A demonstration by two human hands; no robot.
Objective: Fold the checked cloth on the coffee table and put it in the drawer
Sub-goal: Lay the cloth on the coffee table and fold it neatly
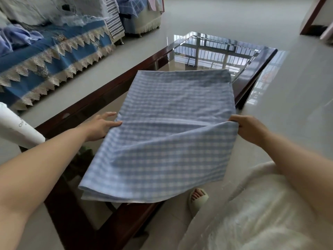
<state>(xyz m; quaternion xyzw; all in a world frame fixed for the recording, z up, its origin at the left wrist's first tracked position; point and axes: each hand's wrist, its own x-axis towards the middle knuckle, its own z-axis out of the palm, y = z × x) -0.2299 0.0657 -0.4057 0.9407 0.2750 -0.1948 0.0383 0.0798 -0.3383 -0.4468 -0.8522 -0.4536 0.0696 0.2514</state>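
- The left hand (pixel 100 126) pinches one side edge of the checked cloth (pixel 167 134); the right hand (pixel 249 129) grips the opposite edge.
- The cloth lies across the glass-topped bench (pixel 212 51), its near end overhanging.
- It looks light, limp and already layered; best held at the edges.

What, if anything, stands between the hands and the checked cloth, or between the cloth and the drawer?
Nothing separates them: the left hand and right hand each already have a grip on opposite edges of the checked cloth lying on the coffee table. No drawer is in view, so that path cannot be judged.
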